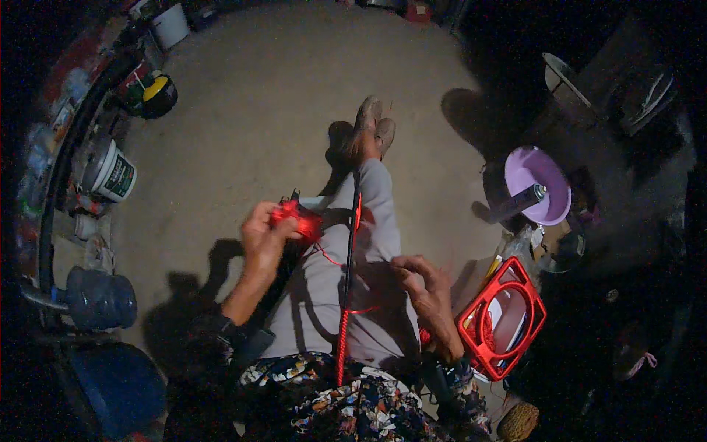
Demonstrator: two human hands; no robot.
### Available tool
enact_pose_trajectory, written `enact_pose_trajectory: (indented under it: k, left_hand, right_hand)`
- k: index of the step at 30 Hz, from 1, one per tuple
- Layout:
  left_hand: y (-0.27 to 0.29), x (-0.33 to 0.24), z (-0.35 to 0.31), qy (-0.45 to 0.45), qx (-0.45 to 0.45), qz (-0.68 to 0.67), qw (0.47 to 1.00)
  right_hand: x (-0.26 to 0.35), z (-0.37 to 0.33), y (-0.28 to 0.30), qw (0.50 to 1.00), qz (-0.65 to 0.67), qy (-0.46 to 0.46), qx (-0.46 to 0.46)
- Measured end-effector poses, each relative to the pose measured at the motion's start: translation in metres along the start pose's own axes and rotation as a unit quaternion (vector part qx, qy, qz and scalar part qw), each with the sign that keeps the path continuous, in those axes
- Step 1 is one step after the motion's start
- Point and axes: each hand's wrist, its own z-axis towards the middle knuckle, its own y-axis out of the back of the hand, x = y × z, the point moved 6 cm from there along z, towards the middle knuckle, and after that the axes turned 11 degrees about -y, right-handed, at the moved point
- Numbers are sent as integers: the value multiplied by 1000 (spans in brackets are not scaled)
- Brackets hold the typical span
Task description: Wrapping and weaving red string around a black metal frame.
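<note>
One red bundle (305, 223), blurred, partly behind left hand (264, 233) fingers

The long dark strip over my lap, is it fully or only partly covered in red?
Partly: red braiding covers the lower end of the dark strip, while its middle looks dark.

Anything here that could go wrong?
1. Snag: a thin red strand curves from the red bundle in the left hand toward the dark rod; its slack might catch or tangle.
2. Shift: neither hand visibly grips the rod over the grey trousers, so a tug could move it. Whether the right hand holds anything, I can't tell.
</note>
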Motion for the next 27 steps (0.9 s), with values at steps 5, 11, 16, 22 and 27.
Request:
enact_pose_trajectory:
  k: [5, 11, 16, 22, 27]
  left_hand:
    - [-54, 38, -29, 155, 57, -47, 985]
    - [-67, 43, -46, 262, 54, -104, 958]
    - [-49, 27, -71, 234, 126, -88, 960]
    - [-51, 20, -129, 370, 272, -291, 839]
    - [-65, 28, -135, 394, 237, -353, 815]
  right_hand:
    - [25, 23, -38, 977, -138, 159, 46]
    - [2, 30, -57, 991, -65, 57, 105]
    - [-27, 19, -14, 976, 175, -126, -11]
    - [-22, -38, 44, 909, 356, -215, -24]
    - [-6, -69, -3, 925, 232, -286, 95]
